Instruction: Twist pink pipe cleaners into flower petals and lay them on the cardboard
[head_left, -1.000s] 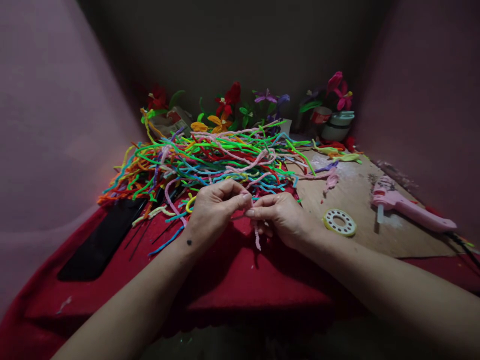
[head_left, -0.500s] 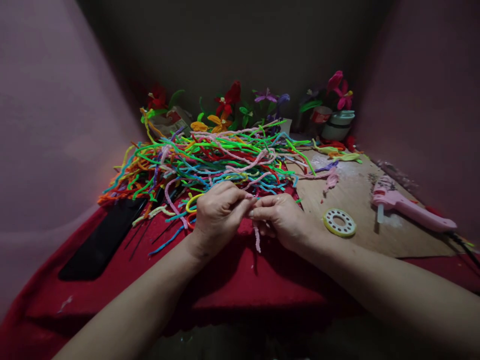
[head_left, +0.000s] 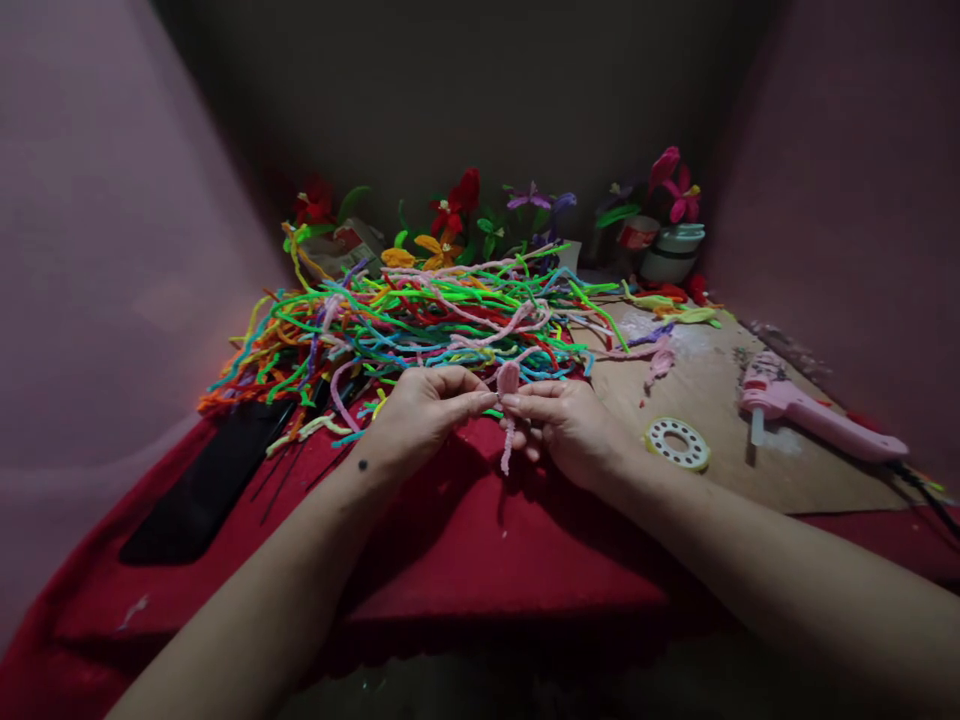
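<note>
A pink pipe cleaner (head_left: 508,378), bent into a small petal-like loop with a tail hanging below it, is held up in front of the pile. My right hand (head_left: 566,420) pinches it at the base of the loop between thumb and forefinger, its other fingers curled behind the tail. From the other side, the thumb and forefinger of my left hand (head_left: 431,410) close at the same base, on what looks like a thin end. The fingertips of both hands nearly meet there. A heap of colourful pipe cleaners (head_left: 427,315) lies just beyond my hands.
A black phone-like slab (head_left: 202,490) lies left on the red cloth (head_left: 510,570). At right, a brown board (head_left: 720,380) carries a pink glue gun (head_left: 825,410) and a white-and-yellow ring (head_left: 677,443). Pipe-cleaner flowers (head_left: 450,205) and a pale jar (head_left: 673,252) stand behind.
The pink loop now stands visible above my fingertips, where my left hand covered it before. My left hand has opened out from a tighter curl and turned, with its fingertips still at the pipe cleaner.
</note>
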